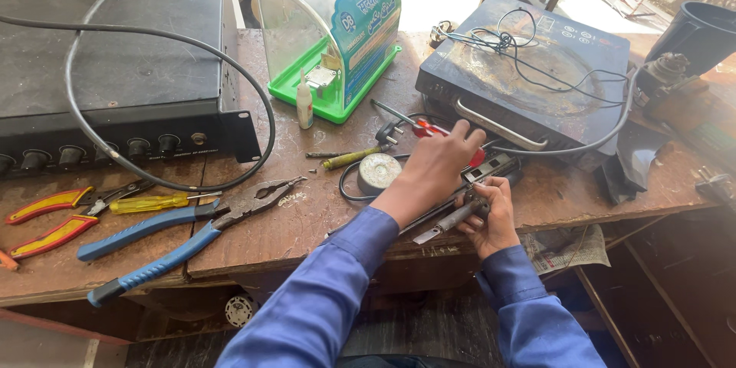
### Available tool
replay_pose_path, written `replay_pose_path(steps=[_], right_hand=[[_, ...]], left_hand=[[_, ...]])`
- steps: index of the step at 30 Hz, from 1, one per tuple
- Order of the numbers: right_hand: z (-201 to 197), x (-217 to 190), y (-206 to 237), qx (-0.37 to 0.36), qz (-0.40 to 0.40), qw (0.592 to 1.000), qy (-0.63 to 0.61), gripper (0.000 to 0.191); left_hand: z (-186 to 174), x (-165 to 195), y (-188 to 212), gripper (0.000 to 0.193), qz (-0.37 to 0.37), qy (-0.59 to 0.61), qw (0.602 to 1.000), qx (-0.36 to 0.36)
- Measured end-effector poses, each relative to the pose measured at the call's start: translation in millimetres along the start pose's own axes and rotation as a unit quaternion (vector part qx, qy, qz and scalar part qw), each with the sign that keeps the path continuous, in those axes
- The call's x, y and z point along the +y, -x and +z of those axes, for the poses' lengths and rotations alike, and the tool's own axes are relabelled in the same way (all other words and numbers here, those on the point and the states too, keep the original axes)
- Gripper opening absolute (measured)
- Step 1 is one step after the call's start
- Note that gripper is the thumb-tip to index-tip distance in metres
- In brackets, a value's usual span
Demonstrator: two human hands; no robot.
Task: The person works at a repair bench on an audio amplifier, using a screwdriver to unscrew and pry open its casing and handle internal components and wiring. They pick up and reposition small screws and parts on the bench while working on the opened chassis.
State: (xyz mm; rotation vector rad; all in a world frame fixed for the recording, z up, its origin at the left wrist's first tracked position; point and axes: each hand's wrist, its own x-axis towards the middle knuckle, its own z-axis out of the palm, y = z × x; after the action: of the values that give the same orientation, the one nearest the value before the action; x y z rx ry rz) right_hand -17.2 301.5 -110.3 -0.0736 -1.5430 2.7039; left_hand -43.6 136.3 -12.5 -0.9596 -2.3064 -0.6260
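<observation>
While hands (460, 184) work, pliers (184, 238), cooktop (529, 69) nearby

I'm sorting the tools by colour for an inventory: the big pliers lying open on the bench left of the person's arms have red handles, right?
Not quite. In the head view the big pliers do lie open on the bench, left of the person's arms, but their handles are blue. The red and yellow handles belong to the smaller pliers further left.
</observation>
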Motion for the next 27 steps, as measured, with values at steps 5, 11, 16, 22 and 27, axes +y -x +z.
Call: replay_pose_path(steps=[5,11,16,22,27], right_hand=[[3.5,-4.5,4.9,0.007,0.014,1.000,0.000,0.016],[4.8,-8.8,9.6,-0.002,0.005,1.000,-0.007,0.017],[6.4,-12.1,6.1,0.004,0.002,1.000,0.011,0.017],[6.7,-12.3,11.8,0.009,0.000,1.000,0.020,0.016],[9.1,-13.1,13.5,0.015,0.004,1.000,0.027,0.017]], left_hand=[[-47.1,15.0,21.1,0.041,-0.052,0.028,0.994,0.092],[-81.4,24.7,75.9,0.039,-0.254,0.080,0.955,0.128],[-76.7,9.5,87.8,0.036,-0.377,0.081,0.922,0.023],[-61.3,-4.7,81.1,0.052,-0.446,0.197,0.873,0.014],[-74.6,7.4,88.6,0.042,-0.466,0.277,0.839,0.051]])
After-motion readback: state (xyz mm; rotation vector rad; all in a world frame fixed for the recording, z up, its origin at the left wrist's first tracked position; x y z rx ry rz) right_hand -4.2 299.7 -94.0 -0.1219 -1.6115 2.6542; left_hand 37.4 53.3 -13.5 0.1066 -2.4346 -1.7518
